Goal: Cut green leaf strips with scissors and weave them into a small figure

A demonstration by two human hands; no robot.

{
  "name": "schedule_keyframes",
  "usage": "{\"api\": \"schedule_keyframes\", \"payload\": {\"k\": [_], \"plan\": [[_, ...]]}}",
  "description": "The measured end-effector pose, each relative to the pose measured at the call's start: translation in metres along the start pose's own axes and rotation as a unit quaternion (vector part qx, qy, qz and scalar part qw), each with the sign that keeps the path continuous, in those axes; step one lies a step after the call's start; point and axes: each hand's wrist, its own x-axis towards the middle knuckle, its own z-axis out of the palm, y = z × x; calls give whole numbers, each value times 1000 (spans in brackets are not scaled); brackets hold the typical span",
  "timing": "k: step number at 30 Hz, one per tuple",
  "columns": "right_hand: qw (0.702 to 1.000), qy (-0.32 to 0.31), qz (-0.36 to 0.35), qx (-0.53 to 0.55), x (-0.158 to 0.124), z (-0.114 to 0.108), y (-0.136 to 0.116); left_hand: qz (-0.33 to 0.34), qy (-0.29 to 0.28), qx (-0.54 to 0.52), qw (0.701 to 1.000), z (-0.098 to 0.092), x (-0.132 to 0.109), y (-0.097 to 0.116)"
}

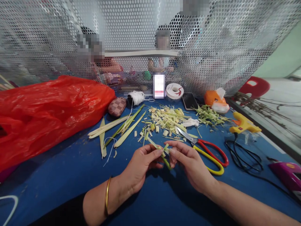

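My left hand [143,163], with a gold bangle at the wrist, pinches a narrow green leaf strip [166,163] between thumb and fingers. Facing it, my right hand [190,164] is closed on the same folded piece, its thumb and fingertips pressed together. Where the strips cross, the fingers hide part of the fold. Scissors [195,142] with one red and one yellow handle lie just beyond my right hand, blades pointing away to the left. A heap of pale leaf scraps [164,119] spreads beyond both hands. Longer leaf strips [130,130] lie to the left.
On the left bulges a red plastic bag [58,110]. Along the back stand a checkered case [117,106], white string [137,97], a lit phone [159,86], a ribbon roll [174,91] and a dark phone [190,101]. At right, a yellow glue gun [244,124] trails a black cord.
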Motion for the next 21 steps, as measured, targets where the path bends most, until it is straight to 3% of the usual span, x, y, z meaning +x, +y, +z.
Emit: {"api": "schedule_keyframes", "payload": {"k": [9,21], "plan": [[995,17,9,-94,-1,1,1,5,32,19,999,2,-1,-1],[970,9,-93,-223,-2,0,0,0,35,8,999,3,-1,-1]]}}
